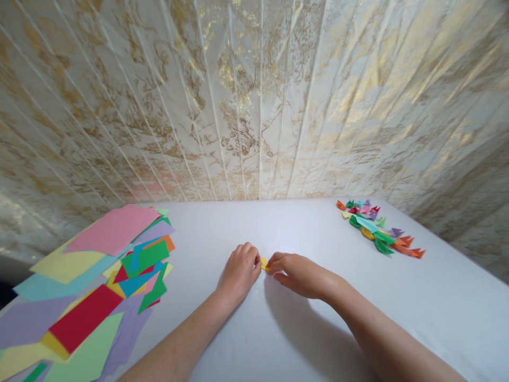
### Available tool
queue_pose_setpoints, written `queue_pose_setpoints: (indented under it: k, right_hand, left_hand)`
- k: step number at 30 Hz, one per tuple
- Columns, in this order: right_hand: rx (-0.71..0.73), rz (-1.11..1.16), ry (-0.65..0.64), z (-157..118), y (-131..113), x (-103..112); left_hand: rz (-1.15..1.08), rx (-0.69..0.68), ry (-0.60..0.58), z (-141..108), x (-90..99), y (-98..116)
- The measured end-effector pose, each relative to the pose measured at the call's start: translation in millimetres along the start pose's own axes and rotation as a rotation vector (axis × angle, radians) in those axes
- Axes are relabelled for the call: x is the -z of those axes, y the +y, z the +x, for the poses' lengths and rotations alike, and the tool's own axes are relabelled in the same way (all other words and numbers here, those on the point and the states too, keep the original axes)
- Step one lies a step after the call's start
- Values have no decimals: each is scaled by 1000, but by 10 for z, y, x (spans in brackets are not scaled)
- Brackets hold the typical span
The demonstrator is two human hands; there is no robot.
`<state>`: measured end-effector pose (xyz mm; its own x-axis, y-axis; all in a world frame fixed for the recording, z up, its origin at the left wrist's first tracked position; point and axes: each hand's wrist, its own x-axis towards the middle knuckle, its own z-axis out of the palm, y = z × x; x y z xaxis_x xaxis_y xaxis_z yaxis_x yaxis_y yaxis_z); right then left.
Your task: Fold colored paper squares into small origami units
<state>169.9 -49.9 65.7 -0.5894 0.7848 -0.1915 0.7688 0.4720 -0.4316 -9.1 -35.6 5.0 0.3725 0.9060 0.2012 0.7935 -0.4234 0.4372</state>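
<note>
At the middle of the white table, a small piece of yellow paper (264, 263) lies between my two hands, mostly covered by fingers. My left hand (240, 268) is closed on its left end, with thumb and curled fingertips together. From the right, my right hand (298, 274) reaches over with its fingertips touching the paper's right end. Its thumb hangs apart, below the fingers. How the yellow paper is folded is too small to tell.
Loose coloured paper sheets overlap on the left, among them a pink sheet (115, 228) and a red rectangle (86, 317). Several small folded paper pieces, such as a green one (384, 245), lie in a cluster at the right. A gold-patterned curtain (254, 106) hangs behind the table (222, 223).
</note>
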Motion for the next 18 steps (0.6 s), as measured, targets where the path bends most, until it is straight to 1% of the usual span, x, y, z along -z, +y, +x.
queue_pose_setpoints:
  k: [3, 8, 13, 18]
  right_hand:
    - [-5, 41, -7, 11, 35, -11]
    - [39, 121, 5, 39, 120, -11]
    - [-8, 200, 49, 75, 172, -5]
    - [15, 174, 98, 102, 169, -63]
  left_hand:
    - [-16, -7, -8, -4, 5, -14]
    - [-24, -25, -14, -4, 10, -22]
    - [-16, -17, -28, -5, 25, -1]
    - [-15, 4, -33, -6, 46, 30]
